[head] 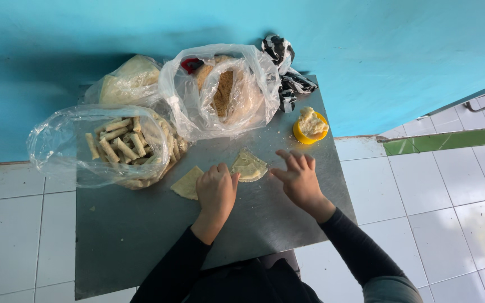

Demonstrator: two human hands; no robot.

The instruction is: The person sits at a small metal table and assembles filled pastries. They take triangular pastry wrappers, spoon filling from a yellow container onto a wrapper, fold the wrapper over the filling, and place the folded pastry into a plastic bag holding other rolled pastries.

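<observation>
A grey metal tray (141,235) bears clear plastic bags of breaded rolls (116,143) at far left. At its middle, a folded pale wrapper (249,166) is touched by the curled left hand (216,191); the right hand (297,177), fingers spread, holds nothing just beside it. A small yellow bowl of filling (310,127) is set far right.

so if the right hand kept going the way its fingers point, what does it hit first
Probably the folded wrapper: the right hand has its fingers aimed up and left at it, with only bare metal tabletop between, though height above the surface is unclear.

A clear plastic bag of rolled pastries (105,146) lay left; a clear crumb-filled bag (223,92) and a wrapper-filled bag (127,81) sat behind.
</observation>
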